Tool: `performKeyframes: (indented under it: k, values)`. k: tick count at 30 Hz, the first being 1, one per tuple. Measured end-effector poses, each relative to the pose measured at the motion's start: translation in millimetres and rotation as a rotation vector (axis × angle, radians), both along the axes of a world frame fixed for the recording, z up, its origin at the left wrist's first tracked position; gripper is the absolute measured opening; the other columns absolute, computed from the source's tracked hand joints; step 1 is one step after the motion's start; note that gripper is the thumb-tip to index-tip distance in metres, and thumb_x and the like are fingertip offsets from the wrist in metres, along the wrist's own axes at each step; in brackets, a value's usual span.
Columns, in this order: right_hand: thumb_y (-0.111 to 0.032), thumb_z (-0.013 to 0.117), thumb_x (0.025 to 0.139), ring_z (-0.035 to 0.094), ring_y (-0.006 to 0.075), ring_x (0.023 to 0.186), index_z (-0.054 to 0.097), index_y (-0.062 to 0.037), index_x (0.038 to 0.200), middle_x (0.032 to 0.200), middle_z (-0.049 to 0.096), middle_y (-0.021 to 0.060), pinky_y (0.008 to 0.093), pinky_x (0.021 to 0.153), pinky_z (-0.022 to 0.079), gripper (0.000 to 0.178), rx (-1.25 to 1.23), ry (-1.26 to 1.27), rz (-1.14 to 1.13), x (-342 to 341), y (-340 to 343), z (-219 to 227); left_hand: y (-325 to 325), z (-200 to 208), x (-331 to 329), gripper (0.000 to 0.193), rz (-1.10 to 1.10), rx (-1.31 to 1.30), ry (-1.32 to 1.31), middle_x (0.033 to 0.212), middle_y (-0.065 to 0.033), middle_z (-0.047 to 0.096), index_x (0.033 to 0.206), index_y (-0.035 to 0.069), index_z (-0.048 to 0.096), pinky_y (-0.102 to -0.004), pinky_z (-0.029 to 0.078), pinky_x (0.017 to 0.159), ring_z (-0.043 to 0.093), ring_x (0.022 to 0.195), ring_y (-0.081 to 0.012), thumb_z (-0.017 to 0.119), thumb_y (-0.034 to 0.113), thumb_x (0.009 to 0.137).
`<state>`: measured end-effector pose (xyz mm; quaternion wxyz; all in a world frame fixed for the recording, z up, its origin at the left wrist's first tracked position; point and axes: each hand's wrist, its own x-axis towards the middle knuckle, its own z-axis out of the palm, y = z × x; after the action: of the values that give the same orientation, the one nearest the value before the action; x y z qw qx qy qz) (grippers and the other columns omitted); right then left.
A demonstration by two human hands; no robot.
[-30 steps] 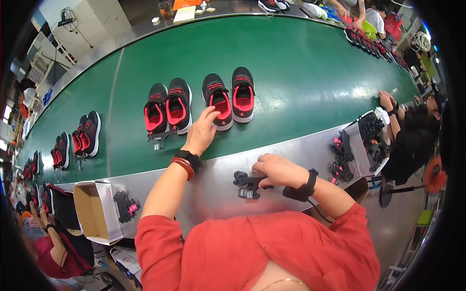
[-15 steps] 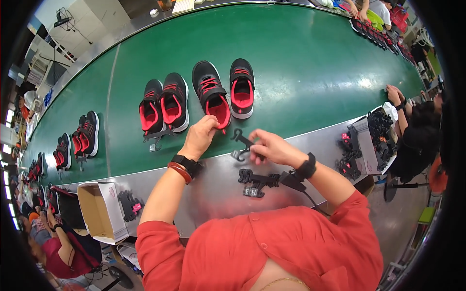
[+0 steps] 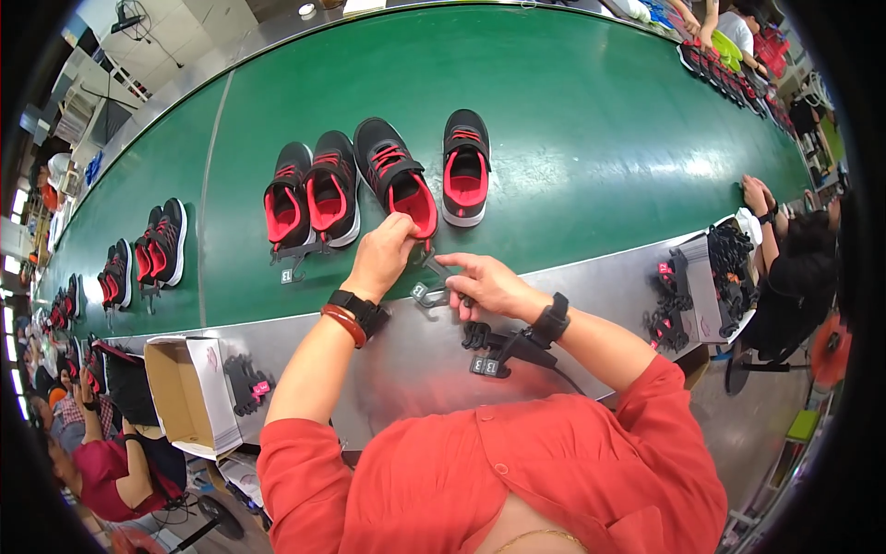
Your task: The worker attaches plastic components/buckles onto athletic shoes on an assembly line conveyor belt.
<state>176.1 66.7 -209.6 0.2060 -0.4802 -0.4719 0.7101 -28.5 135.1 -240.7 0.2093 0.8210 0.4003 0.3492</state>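
While left fingers (image 3: pixel 402 224) pinch shoe (image 3: pixel 397 169) at heel, right fingers (image 3: pixel 459 261) clamp black hanger (image 3: pixel 436 268), end jutting past them near heel.

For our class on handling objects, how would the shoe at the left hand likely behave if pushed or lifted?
The shoe probably won't roll, resting sole-down on the green surface. It's likely light for its size, given its wide hollow opening. Its soft-looking red lining may give where the left hand pinches the heel.

A black, red-lined shoe (image 3: pixel 392 166) slants left, dark hanger (image 3: pixel 440 270) by its heel.
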Motion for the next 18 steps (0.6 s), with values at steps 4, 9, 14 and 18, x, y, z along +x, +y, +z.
performKeyframes:
  k: [4,9,14,18]
  values:
    - [-0.014,0.047,0.096,0.059,0.0095,0.053,0.041,-0.0073,0.139,0.071,0.061,0.0032,0.0236,0.046,0.049,0.044,0.077,-0.047,0.094,9,22,7,-1,5,4,0.03,0.111,0.056,0.16,0.104,-0.0102,0.059,0.106,0.009,0.056,-0.0382,0.053,0.07,0.063,0.081,-0.0317,0.061,0.001,0.077]
    - [-0.015,0.046,0.098,0.058,0.0084,0.057,0.05,-0.0061,0.131,0.073,0.06,0.0022,0.0232,0.053,0.048,0.034,0.096,-0.018,0.13,16,40,21,-9,18,3,0.042,-0.068,0.233,0.368,0.121,-0.0162,0.053,0.116,0.018,0.055,-0.0401,0.054,0.067,0.065,0.082,-0.0298,0.061,0.004,0.077]
    - [-0.017,0.06,0.087,0.064,0.0274,0.083,0.055,-0.0059,0.118,0.098,0.064,0.0115,0.0357,0.072,0.052,0.033,0.981,-0.493,-0.124,34,73,14,-11,27,-3,0.049,-0.051,0.06,0.477,0.106,-0.0163,0.058,0.124,0.019,0.054,-0.0417,0.052,0.062,0.064,0.072,-0.0324,0.054,0.002,0.079]
    - [-0.02,0.066,0.082,0.059,0.0337,0.097,0.049,-0.0086,0.123,0.109,0.059,0.0119,0.043,0.081,0.048,0.046,1.044,-0.637,0.278,45,80,-7,-12,31,2,0.033,-0.001,-0.15,0.453,0.092,-0.0198,0.06,0.111,0.01,0.06,-0.0468,0.05,0.067,0.062,0.076,-0.0383,0.046,0.001,0.082]
